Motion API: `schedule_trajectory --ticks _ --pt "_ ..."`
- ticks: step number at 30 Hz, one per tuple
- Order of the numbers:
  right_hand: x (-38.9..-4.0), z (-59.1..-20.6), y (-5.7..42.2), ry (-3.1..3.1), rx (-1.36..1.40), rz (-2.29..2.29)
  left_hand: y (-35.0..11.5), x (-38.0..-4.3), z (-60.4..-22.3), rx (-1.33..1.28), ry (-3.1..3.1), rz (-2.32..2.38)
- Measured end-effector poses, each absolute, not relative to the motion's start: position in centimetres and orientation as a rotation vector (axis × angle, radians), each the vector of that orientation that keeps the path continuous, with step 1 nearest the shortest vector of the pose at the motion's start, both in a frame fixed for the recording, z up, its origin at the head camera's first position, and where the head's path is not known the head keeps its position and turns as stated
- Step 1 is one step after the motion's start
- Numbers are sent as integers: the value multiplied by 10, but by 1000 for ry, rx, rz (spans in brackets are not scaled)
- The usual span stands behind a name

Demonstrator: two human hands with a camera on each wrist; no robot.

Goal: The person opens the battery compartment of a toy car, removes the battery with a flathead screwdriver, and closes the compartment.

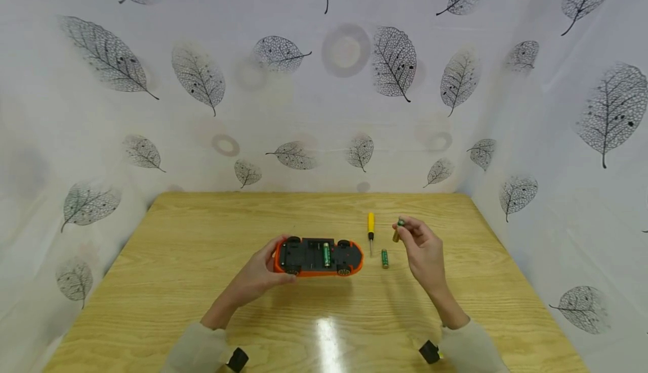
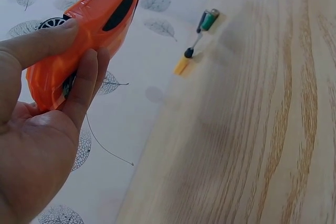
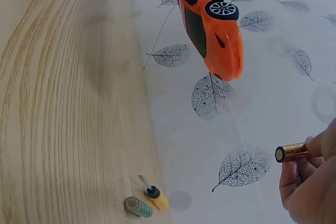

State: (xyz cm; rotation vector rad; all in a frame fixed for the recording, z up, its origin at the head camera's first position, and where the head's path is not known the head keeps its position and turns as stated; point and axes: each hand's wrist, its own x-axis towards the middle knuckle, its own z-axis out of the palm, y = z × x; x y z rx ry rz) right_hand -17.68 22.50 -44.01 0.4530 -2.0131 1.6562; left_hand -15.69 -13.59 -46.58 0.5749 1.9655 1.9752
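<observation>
My left hand (image 1: 256, 274) grips the rear of an orange toy car (image 1: 319, 257), held upside down above the table with its black underside up. In the left wrist view the thumb and fingers wrap the car's orange body (image 2: 86, 35). One green battery (image 1: 326, 255) lies in the open compartment of the underside. My right hand (image 1: 424, 249) pinches a green and gold battery (image 3: 293, 152) between thumb and fingers, to the right of the car. Between the car and that hand, another green battery (image 1: 385, 259) rests on the table.
A screwdriver (image 1: 371, 227) with a yellow handle lies behind the loose battery, its tip toward me. The wooden table (image 1: 212, 221) meets a white leaf-patterned cloth (image 1: 314, 108) at its back and sides.
</observation>
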Motion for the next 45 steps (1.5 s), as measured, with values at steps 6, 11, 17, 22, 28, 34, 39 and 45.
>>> schedule_trajectory --ticks 6,11,17,22,28,34,39,45 --pt "-177 -445 239 -2068 330 1665 -137 -158 -465 587 1940 1994" --pt "-179 -453 252 -2110 236 1667 -137 -158 -465 580 1931 1999" --pt "-178 -461 263 -2187 74 1606 -138 -156 -466 573 1929 2007" --pt "-177 -467 268 -2278 -48 1610 -137 -156 -467 569 1923 2012" --pt "-180 -476 273 -2359 -130 1604 -137 -157 -467 583 1920 2012" --pt "-186 -487 278 -2517 -173 1485 -137 -157 -466 587 1934 2005" --pt "-190 -494 277 -2569 -181 1498 -138 -156 -465 577 1938 2005" --pt "-193 -499 275 -2595 -173 1477 -138 -156 -465 573 1939 2005"
